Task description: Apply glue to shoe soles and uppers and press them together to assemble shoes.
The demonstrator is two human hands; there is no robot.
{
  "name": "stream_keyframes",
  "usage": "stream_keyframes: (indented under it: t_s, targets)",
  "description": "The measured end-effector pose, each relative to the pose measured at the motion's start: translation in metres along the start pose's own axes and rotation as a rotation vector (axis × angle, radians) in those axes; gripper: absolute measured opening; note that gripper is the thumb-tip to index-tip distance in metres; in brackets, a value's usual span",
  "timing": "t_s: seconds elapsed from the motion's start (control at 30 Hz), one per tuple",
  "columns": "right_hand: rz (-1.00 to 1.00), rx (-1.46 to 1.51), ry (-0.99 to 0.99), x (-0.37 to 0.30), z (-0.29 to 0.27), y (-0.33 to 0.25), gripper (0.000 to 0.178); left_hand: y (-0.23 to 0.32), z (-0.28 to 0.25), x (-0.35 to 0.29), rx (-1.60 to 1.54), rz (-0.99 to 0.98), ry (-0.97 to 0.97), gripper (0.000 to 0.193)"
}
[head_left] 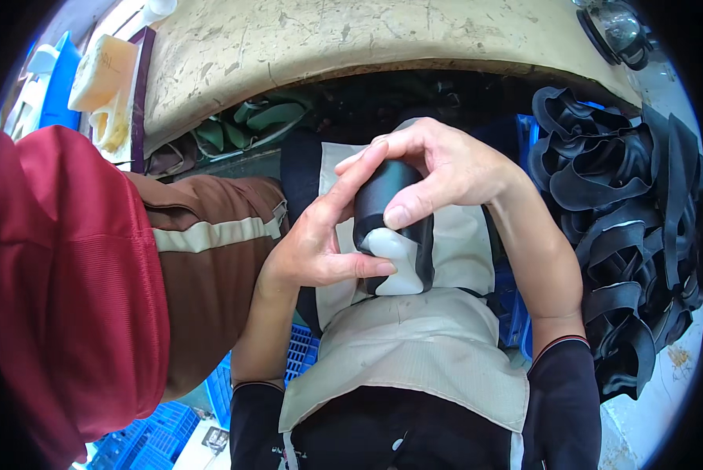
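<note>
Over my lap, a black shoe upper point(383, 192) sits around a smooth white piece that looks like a shoe last point(399, 270). My left hand point(314, 241) is closed on it from the left, thumb against the white last and fingers along the black side. From the right, my right hand point(455, 163) arches over the far end, its thumb pressing on the black material near the white part. Some of its fingertips are hidden behind the upper. A beige apron point(422, 345) lies under the work.
Many black shoe uppers point(594, 160) hang piled at my right, by a blue crate point(527, 133). A worn table point(351, 35) curves across the far side. Close on my left is another person in a red top point(77, 266) and brown trousers point(210, 274). Blue baskets point(156, 435) stand below.
</note>
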State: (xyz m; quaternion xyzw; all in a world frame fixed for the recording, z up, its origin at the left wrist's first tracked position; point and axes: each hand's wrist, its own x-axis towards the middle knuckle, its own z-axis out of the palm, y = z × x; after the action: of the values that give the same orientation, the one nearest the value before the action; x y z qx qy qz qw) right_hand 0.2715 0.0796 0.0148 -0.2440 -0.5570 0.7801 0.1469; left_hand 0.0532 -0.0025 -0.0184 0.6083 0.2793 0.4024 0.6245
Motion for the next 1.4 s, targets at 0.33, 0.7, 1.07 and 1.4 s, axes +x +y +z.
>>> stream_keyframes:
  t_s: [0.33,0.7,1.07,1.4]
  targets:
    - [-0.071,0.010,0.194,0.005,0.029,0.011,0.059,-0.004,-0.016,-0.017,-0.028,0.004,0.026,0.107]
    - [-0.108,-0.191,0.304,0.026,0.043,0.020,0.072,-0.020,-0.035,-0.035,-0.156,-0.070,0.180,0.074]
    - [-0.038,0.068,0.218,0.041,0.040,0.038,0.077,-0.027,-0.039,-0.038,-0.141,-0.028,0.247,0.078]
    - [-0.075,0.224,0.238,0.052,0.033,0.056,0.075,-0.049,-0.045,-0.045,-0.188,-0.040,0.319,0.074]
